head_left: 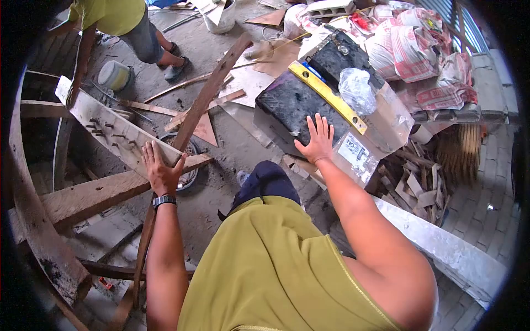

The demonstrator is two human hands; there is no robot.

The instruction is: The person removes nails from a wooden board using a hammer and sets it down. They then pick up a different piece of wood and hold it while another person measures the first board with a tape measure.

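Note:
My left hand lies with its fingers outstretched on the near end of a pale board, from which several nails stick up. A thick wooden beam passes under that end. My right hand is spread on the edge of a dark, dusty box, holding nothing. Beside its fingers a yellow spirit level lies across the box tops. Past the level is a crumpled clear plastic bag.
Another person stands at the upper left near a bucket. A long plank slants up between my hands. Red-and-white sacks are piled at the upper right, above wood scraps. A long pale slab runs along the right.

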